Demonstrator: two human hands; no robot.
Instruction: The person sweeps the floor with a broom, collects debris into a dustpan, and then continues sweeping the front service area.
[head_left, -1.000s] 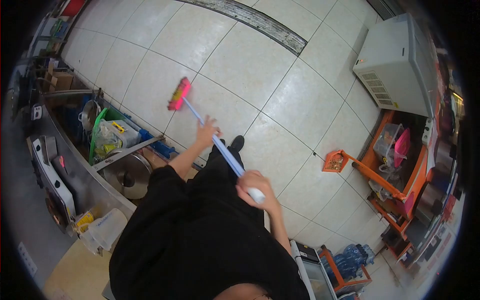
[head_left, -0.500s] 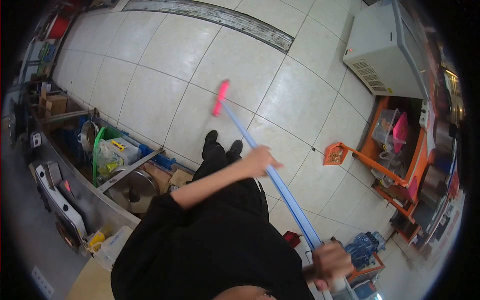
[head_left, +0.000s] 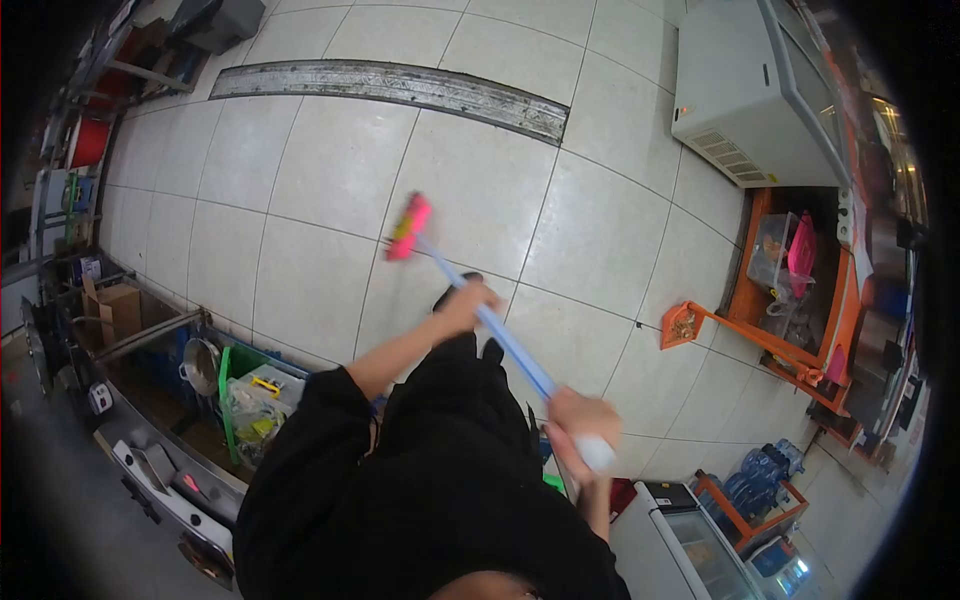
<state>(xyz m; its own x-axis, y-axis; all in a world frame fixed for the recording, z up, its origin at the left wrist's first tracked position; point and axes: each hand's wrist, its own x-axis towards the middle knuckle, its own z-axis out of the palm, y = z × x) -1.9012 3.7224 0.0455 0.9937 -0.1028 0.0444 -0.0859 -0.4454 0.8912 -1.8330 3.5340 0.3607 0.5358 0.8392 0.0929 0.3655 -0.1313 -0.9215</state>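
Leftward over the floor (head_left: 330,165) our broom (head_left: 512,345) has swung, its pink head (head_left: 410,228) out ahead of us; our left hand (head_left: 470,305) curls round the handle (head_left: 525,360), our right hand (head_left: 582,425) wraps it near the white end (head_left: 597,456).

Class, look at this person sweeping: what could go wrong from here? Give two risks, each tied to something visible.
First, a dark shoe appears close to the broom held in the left hand and right hand, so a stroke might catch it. Second, the orange dustpan on the tiled floor holds loose debris; a knock could spill it.
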